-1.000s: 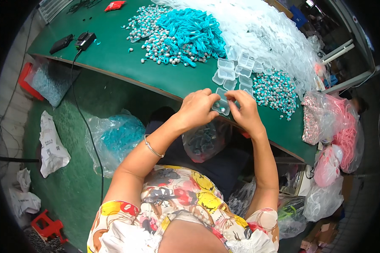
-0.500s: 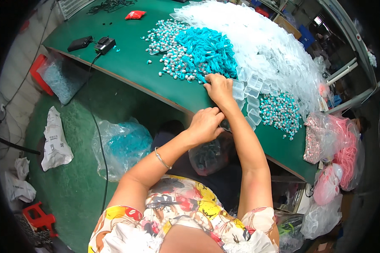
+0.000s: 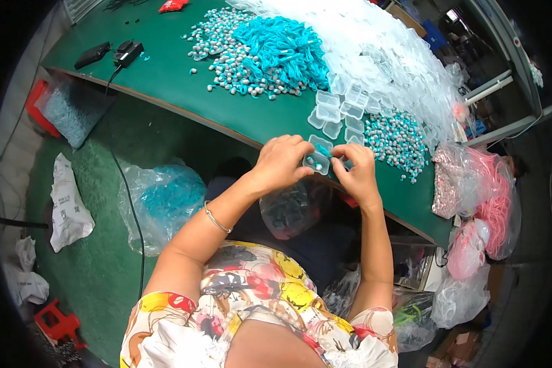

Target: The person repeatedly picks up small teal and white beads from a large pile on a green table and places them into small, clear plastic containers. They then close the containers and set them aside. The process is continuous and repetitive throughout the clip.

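Observation:
At the table's front edge, my left hand (image 3: 281, 162) grips a small clear plastic box (image 3: 316, 170) with its lid open. A few silver-and-teal beadlike pieces show inside it. My right hand (image 3: 357, 175) is closed at the box's right side, its fingers on a teal cord (image 3: 323, 149) that lies partly over the box; fingers hide part of the cord. Beyond my hands are several open clear boxes (image 3: 329, 113). A heap of teal cords (image 3: 282, 49) lies farther left, bordered by silver-and-teal pieces (image 3: 245, 76). More such pieces (image 3: 396, 144) are heaped at the right.
A large mound of clear boxes (image 3: 380, 55) covers the table's far side. Black adapters (image 3: 127, 54) sit at the left, a cable hanging down. Bags of pink cord (image 3: 492, 195) stand at the right end. A bag of teal material (image 3: 168, 193) rests on the floor.
My right hand has come back from the teal heap's edge to the box, bringing a teal cord. My left hand now holds the box in plain sight. The view has shifted slightly.

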{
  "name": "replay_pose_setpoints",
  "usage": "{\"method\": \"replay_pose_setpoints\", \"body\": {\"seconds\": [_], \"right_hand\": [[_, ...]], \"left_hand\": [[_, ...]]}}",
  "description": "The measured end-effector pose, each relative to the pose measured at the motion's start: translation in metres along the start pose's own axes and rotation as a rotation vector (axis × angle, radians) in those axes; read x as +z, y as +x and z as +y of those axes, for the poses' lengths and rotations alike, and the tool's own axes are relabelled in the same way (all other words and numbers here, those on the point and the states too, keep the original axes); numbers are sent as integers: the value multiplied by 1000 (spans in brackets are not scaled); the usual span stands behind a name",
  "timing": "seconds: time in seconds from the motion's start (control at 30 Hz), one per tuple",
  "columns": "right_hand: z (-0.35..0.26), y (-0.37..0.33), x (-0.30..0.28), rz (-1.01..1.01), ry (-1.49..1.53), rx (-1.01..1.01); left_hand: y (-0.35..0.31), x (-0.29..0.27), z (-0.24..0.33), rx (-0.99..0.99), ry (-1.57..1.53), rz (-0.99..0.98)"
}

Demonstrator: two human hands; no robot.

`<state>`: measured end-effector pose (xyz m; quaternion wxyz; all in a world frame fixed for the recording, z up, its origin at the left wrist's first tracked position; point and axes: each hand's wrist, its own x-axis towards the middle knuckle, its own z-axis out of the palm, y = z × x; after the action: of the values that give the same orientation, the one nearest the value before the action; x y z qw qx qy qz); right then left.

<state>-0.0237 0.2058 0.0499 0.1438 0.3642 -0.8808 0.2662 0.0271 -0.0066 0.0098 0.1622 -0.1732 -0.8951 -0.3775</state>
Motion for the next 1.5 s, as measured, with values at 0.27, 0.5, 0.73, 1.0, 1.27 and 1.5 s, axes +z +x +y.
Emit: {"method": "replay_pose_setpoints", "body": {"seconds": [0.27, 0.5, 0.73, 1.0, 1.27, 1.5], "right_hand": [[-12, -7, 13, 21, -282, -190], [-6, 1, 6, -14, -251, -104], [10, 12, 22, -50, -353, 31], [-1, 1, 18, 142, -172, -86], [-12, -13, 26, 234, -79, -131], [-18, -23, 30, 258, -86, -129]], "left_hand": [[7, -4, 2, -68, -16, -72], [5, -3, 0, -59, -17, -57], [5, 2, -3, 17, -19, -16], [1, 0, 2, -65, -92, 31], [-16, 16, 7, -10, 40, 286], [-24, 21, 12, 10, 90, 309]]}}
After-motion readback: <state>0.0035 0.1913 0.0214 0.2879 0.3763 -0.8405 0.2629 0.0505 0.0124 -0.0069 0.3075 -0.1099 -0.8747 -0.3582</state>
